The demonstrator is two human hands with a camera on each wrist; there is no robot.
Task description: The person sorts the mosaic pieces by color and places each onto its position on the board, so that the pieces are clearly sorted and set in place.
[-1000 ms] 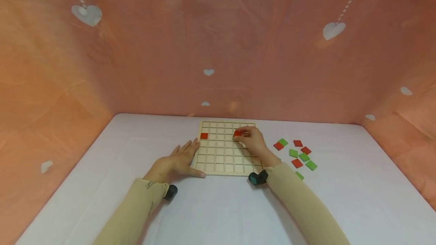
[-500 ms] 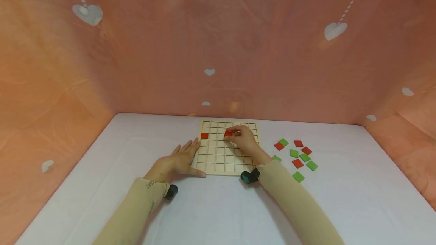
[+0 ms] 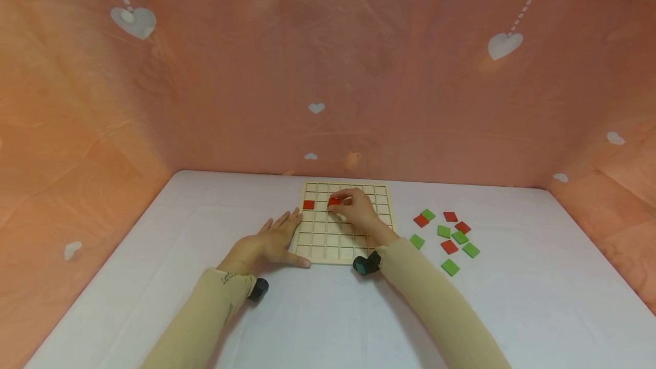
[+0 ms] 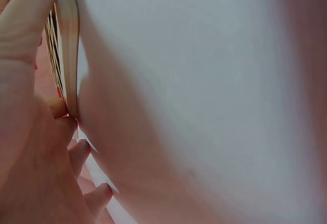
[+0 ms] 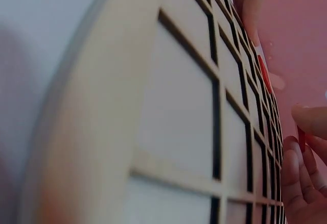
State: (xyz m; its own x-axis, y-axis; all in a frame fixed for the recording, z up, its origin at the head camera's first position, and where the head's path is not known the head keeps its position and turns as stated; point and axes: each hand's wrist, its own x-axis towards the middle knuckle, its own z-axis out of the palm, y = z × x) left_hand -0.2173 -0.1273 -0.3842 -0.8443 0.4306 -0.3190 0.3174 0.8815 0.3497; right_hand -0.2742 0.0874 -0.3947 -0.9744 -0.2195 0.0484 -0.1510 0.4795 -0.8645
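Note:
A pale wooden grid board (image 3: pixel 318 238) lies on the table, with one red square tile (image 3: pixel 308 205) in a cell at its left side. My right hand (image 3: pixel 356 209) pinches a second red tile (image 3: pixel 333 202) between thumb and fingers, close over the board in the third row. The right wrist view shows that pinched tile (image 5: pixel 301 138) nearly edge-on. My left hand (image 3: pixel 266 245) lies spread at the board's left edge, fingertips at the side and thumb at the front left corner. In the left wrist view, fingers touch the board's side (image 4: pixel 70 55).
Right of the board, several loose green tiles (image 3: pixel 450 267) and red tiles (image 3: pixel 449 247) lie scattered on the white table (image 3: pixel 328 323); one green and one red overlap. A pink curtain (image 3: pixel 328 73) with hearts hangs behind the table.
My right hand has moved left over the board with the pinched red tile, nearer to the red tile in the grid. Green tiles once behind the right forearm now show. The left hand stays put.

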